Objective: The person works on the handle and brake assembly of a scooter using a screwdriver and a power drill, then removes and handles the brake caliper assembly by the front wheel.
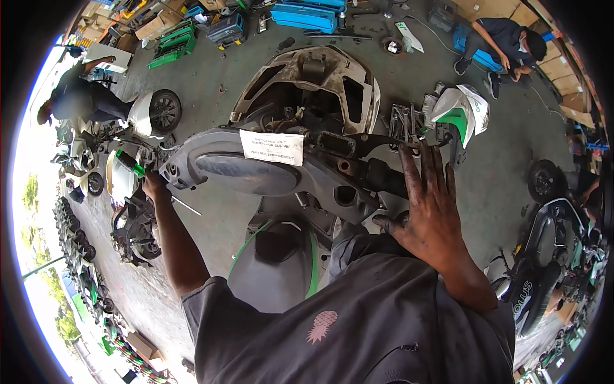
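My left hand (153, 185) is closed round a screwdriver with a green and black handle (132, 164); its thin metal shaft (187, 205) sticks out on the other side of the hand. It is held just off the left end of a scooter's dark handlebar cover (246, 174). My right hand (430, 214) has its fingers stretched forward and thumb apart, beside the black right grip (385, 178). The fingertips reach the lever (384, 140); whether they touch it I cannot tell. A white paper label (272, 148) lies on the cover, and the grey seat (265, 272) is below.
Beyond the handlebar stands the scooter's worn front fairing (358, 70). A white and green body panel (457, 115) lies right of it. One person (83, 96) stands at the left by a wheel (165, 111); another (505, 48) sits far right. Blue toolboxes (304, 17) stand at the back.
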The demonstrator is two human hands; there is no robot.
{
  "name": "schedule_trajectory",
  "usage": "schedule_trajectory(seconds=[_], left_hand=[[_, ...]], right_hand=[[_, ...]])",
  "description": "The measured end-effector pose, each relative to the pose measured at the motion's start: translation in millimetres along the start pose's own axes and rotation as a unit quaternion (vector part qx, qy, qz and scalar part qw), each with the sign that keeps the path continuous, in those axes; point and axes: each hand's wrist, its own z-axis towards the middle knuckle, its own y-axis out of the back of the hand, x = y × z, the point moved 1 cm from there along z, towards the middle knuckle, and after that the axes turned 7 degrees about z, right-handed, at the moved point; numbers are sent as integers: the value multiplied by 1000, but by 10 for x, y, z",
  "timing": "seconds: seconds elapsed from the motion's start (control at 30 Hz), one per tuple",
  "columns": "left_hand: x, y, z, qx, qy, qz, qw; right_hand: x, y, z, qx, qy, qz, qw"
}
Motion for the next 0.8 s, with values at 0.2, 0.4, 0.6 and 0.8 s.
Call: schedule_trajectory(seconds=[0.2,0.4,0.6,0.8], left_hand=[[-131,476,-1196,-135,2,38,990],[-369,388,-3350,-110,-65,3,992],[-668,-243,-5642,-70,206,-140,966],[-794,-724,-7244,85,334,33,938]], right_hand=[[-314,90,192,-37,108,-46,992],[-457,211,604,-126,265,-81,952],[-508,262,912,-165,335,-107,921],[-474,275,988,-178,378,-113,901]])
